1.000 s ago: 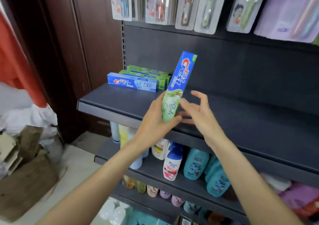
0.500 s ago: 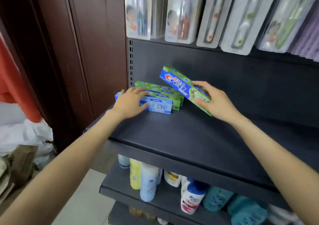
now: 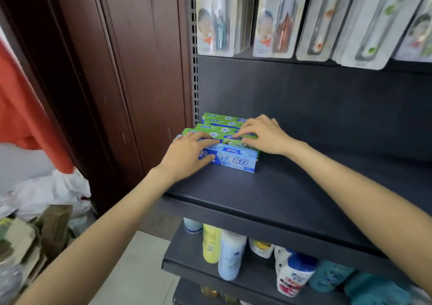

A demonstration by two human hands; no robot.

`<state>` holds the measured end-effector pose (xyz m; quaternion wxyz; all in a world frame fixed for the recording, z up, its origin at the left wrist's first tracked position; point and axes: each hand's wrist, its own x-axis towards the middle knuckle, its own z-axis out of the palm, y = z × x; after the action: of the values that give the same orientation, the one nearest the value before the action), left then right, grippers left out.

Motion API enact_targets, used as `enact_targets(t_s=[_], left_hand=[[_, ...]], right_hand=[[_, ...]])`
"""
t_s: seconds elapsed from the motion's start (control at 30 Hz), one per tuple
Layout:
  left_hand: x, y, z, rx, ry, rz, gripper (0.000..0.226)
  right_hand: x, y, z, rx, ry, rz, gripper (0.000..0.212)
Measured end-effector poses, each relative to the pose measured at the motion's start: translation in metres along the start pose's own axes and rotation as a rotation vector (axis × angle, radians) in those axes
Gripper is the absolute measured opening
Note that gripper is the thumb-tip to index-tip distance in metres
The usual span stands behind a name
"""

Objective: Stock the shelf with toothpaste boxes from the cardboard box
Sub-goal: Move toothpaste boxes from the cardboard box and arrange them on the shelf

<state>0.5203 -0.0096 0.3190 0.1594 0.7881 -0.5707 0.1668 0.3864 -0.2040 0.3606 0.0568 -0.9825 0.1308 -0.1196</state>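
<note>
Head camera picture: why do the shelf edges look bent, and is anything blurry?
Head view: the wide-angle lens bows the shelf and upright; the floor clutter at the left edge is smeared; both hands, left and right, and the blue toothpaste box stay fairly sharp; lighting is soft.

The dark grey metal shelf board (image 3: 304, 187) lies bare from three to five o'clock of the stacked green and blue toothpaste cartons (image 3: 233, 162), hemmed at twelve by hanging blister-packed toothbrushes (image 3: 275, 24), at nine by a brown wooden panel (image 3: 140, 70).
</note>
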Motion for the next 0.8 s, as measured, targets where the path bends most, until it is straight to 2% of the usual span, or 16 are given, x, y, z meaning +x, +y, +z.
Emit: enact_targets(t_s=[0.13,0.27,0.4,0.5,0.6,0.67,0.73,0.8], left_hand=[[-0.003,0.012,0.0,0.005,0.065,-0.023,0.048],[-0.015,0.052,-0.011,-0.069,0.287,0.027,0.041],[-0.044,0.119,-0.012,-0.199,0.448,0.157,0.027],[-0.077,0.18,0.001,-0.353,0.495,0.333,0.022],[-0.115,0.236,0.031,-0.512,0.415,0.479,0.019],[-0.14,0.268,0.06,-0.585,0.295,0.533,0.019],[-0.167,0.294,0.099,-0.639,0.083,0.518,0.019],[-0.195,0.317,0.143,-0.642,-0.178,0.415,0.026]], right_hand=[[-0.027,0.006,-0.005,0.037,0.048,0.038,0.027],[-0.087,-0.003,-0.021,0.076,0.242,-0.013,0.026],[-0.187,-0.024,-0.025,0.22,0.427,-0.065,0.023],[-0.265,-0.029,-0.005,0.201,0.396,-0.063,0.021],[-0.338,-0.02,0.032,0.196,0.274,-0.005,0.02],[-0.386,-0.006,0.064,0.225,0.158,0.086,0.019],[-0.433,0.013,0.1,0.25,0.051,0.217,0.018],[-0.479,0.033,0.134,0.28,-0.069,0.366,0.019]])
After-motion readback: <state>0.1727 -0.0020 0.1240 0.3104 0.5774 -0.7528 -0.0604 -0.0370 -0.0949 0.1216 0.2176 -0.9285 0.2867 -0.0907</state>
